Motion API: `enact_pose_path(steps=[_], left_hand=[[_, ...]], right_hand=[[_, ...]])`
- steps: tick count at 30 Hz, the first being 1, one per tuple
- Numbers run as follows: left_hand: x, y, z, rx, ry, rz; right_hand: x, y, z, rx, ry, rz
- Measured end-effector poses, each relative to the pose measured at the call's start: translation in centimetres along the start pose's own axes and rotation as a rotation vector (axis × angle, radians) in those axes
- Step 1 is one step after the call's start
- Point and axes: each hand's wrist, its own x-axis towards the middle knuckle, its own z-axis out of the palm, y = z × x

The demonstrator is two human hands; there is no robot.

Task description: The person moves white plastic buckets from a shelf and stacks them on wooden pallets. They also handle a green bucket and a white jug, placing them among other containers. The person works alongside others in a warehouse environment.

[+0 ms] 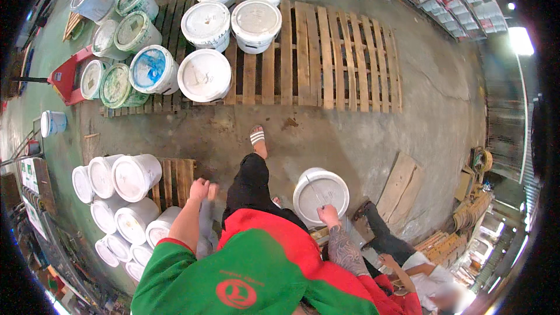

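My right hand (328,214) is closed round the thin handle of a white lidded bucket (310,195). The bucket hangs beside my right leg, its round lid facing up. My left hand (200,189) is held out to the left with its fingers curled in, and no object shows in it. A blurred skin-coloured shape (213,191) lies right beside that hand; I cannot tell what it is. Below it, a greyish form (206,224) is partly hidden by my left arm. One foot in a striped sandal (257,135) is stepping forward.
White buckets (204,76) and green-stained buckets (122,84) stand on a long wooden pallet (324,52) ahead. More white buckets (133,224) are stacked at the left by a small pallet (177,178). A red pallet jack (67,79) stands far left. Another person (431,277) is low at the right, near flat cardboard (399,189).
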Motion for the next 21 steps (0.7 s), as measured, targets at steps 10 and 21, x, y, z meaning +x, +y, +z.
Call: enact_pose_path(steps=[10, 21], left_hand=[[-0.7, 0.4, -2.2, -0.164, 0.188, -0.255], [-14.0, 5.7, 5.5, -0.654, 0.475, -0.523]], right_hand=[[14.1, -23.8, -18.0, -0.226, -0.001, -0.426], [32.5, -47.7, -25.2, -0.444, 0.011, -0.831]])
